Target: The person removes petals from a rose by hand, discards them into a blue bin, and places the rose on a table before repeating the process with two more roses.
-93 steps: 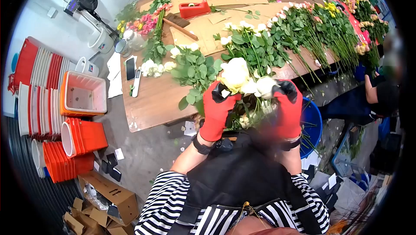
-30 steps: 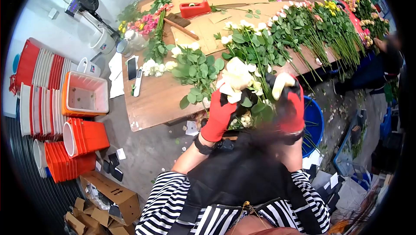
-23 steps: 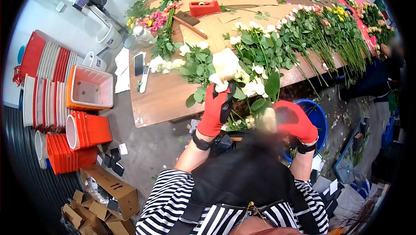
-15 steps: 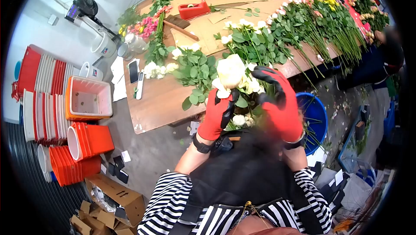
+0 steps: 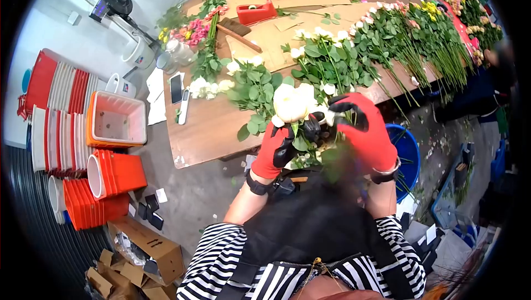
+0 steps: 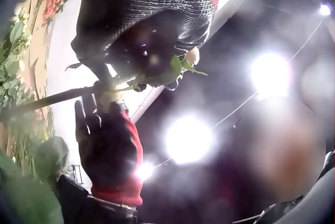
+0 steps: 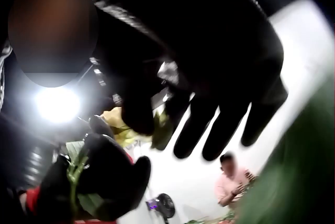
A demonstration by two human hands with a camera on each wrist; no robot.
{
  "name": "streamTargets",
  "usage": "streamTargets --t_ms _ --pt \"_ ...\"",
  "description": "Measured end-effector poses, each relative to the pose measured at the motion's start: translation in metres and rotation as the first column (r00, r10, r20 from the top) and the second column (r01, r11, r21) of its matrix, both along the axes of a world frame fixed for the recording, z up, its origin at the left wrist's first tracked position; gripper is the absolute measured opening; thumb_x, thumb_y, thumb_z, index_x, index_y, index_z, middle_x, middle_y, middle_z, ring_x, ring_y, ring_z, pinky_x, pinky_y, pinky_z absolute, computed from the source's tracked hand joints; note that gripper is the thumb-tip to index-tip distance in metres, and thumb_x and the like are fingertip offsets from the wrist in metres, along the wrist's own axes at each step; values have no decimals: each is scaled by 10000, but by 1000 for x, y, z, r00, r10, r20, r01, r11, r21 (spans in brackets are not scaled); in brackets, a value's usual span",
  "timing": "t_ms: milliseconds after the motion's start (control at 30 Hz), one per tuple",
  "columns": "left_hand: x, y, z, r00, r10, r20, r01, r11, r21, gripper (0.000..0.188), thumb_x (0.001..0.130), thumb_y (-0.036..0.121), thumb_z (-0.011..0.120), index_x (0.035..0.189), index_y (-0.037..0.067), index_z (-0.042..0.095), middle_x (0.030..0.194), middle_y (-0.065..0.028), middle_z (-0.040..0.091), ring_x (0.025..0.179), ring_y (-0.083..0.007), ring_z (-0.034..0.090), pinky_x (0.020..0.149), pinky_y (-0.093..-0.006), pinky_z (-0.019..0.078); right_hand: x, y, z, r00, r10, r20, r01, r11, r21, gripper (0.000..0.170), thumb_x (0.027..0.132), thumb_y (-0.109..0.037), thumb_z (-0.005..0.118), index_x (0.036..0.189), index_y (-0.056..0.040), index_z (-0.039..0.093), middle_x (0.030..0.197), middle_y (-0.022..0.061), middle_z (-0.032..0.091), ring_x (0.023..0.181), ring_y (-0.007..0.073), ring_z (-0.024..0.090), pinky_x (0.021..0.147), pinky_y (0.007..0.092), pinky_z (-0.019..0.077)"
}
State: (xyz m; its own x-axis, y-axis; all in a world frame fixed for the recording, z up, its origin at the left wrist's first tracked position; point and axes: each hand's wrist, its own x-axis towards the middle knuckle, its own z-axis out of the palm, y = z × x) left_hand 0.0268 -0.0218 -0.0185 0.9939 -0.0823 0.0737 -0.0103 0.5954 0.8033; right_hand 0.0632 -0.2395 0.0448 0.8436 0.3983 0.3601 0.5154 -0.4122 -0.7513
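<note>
A large white rose [image 5: 292, 102] stands at the front of the table, its stem gripped by my red-and-black gloved left hand [image 5: 275, 148] just below the bloom. To its right, my gloved right hand [image 5: 368, 131] has bent fingers and a gap between thumb and forefinger. In the right wrist view the right hand [image 7: 209, 67] spreads several fingers beside pale petals [image 7: 123, 127], above the left hand [image 7: 99, 177]. The left wrist view shows a stem [image 6: 52, 98] passing by the left hand [image 6: 146, 30]; glare and shadow hide the exact contact.
Rose bunches [image 5: 332, 59], cardboard [image 5: 265, 45], a red tape dispenser [image 5: 256, 12] and a phone [image 5: 176, 89] lie on the table [image 5: 207, 134]. A blue bucket [image 5: 406, 156] is at the right, orange crates [image 5: 116, 173] at the left. Another person [image 7: 233, 179] is across the table.
Earlier the right hand held pale petals, dipped low right, then came back up with fingers spread; now they are more bent. The left hand has kept hold of the rose, whose bloom has turned slightly.
</note>
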Motion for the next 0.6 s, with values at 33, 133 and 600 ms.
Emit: streamTargets --t_ms 33,133,600 --pt "0 1 1 999 -6 -37 5 1000 -30 229 944 213 565 811 30 596 812 -75 566 832 -241 570 1005 -456 427 -4 -1 -2 1000 -4 -1 4 1000 -10 492 739 -27 743 1206 -41 587 1224 113 603 1138 207 549 951 342 445" --pt "5 1 -6 999 -49 -9 48 997 -52 185 944 199 569 889 30 619 888 -93 595 886 -251 587 1021 -432 424 -10 8 17 969 55 -243 41 926 375 588 741 -21 755 1291 -44 550 1300 115 571 1205 215 522 999 359 441" --pt "3 -4 -9 995 -90 45 80 978 193 398 986 220 519 1315 -1 479 1187 -102 602 1040 -188 602 919 -331 485 -5 60 -20 808 97 -582 420 597 683 364 849 18 664 1194 44 550 1082 100 629 1016 172 620 885 297 505"
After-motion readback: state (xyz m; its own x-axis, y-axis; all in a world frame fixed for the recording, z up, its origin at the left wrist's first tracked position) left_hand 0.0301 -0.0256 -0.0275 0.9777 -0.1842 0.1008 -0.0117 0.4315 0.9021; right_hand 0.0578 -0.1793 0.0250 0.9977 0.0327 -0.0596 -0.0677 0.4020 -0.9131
